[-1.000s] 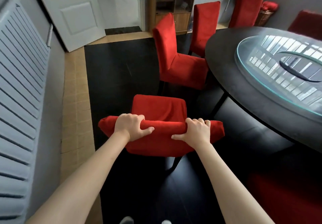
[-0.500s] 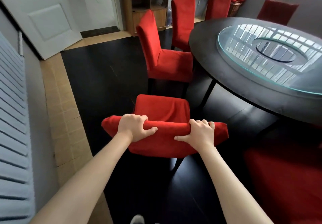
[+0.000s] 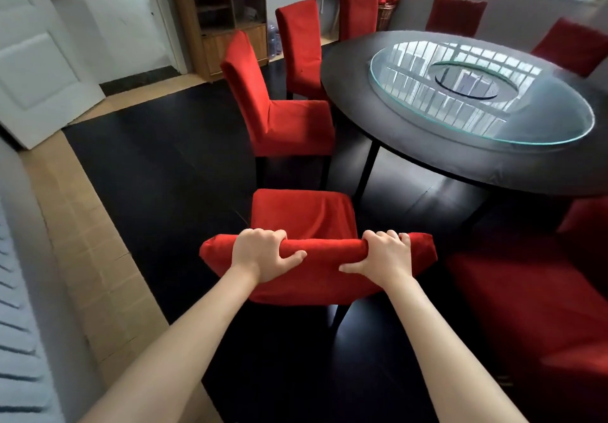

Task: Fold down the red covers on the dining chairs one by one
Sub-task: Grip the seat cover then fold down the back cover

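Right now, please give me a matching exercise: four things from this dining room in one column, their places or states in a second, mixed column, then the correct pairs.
1. left hand
2. glass turntable
3. wooden cabinet
4. white door

A. stands open at far left
B. lies on the round black table
C. grips the chair's red cover
D. stands against the back wall

Pairs: 1-C, 2-B, 3-D, 4-A

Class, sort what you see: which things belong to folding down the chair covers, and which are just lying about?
Job: left hand, right hand, both gripping the near chair's red cover; next covered chair.

Lying about: round table, wooden cabinet, basket.
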